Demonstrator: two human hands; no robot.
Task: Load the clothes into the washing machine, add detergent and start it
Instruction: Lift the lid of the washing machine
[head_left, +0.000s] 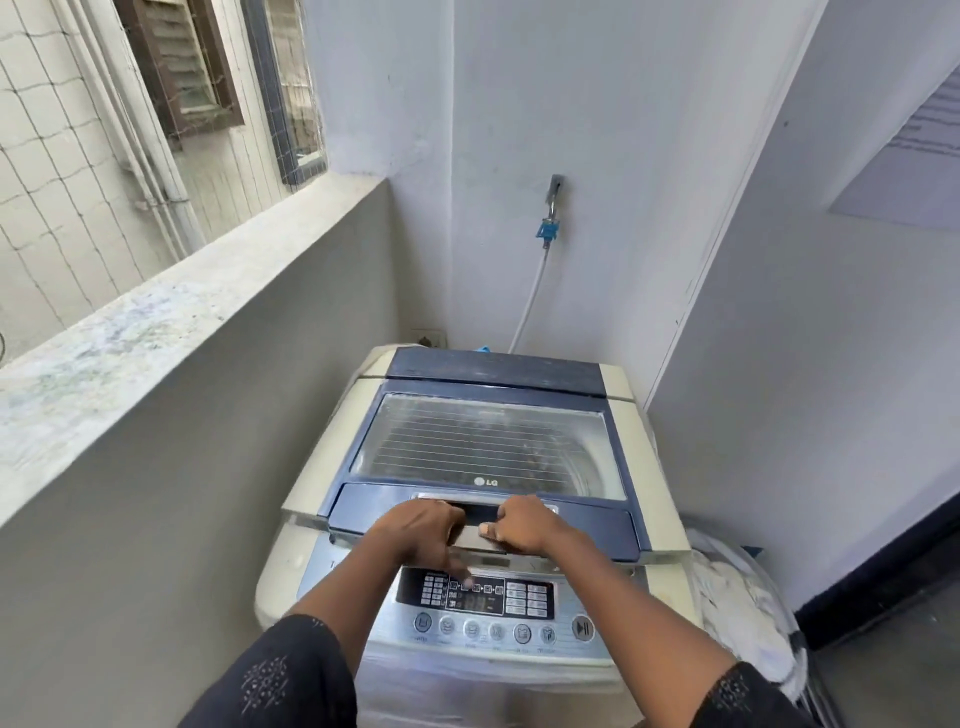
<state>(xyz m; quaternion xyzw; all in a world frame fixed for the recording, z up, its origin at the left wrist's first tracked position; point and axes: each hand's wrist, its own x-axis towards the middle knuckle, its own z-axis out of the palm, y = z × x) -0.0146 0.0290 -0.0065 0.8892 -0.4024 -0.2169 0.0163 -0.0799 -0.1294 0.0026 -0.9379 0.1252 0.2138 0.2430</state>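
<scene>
A cream and dark-blue top-loading washing machine stands in the corner, its glass lid lying flat and closed. Both hands are at the silver lid handle on the front edge. My left hand has its fingers hooked into the handle recess and its thumb pointing down over the control panel. My right hand curls its fingers round the handle from the right. White clothes lie in a basket right of the machine. No detergent is in view.
A grey parapet wall runs close along the machine's left side, with netting above it. A tap with a blue fitting and a white hose hangs on the back wall. A white wall closes in on the right.
</scene>
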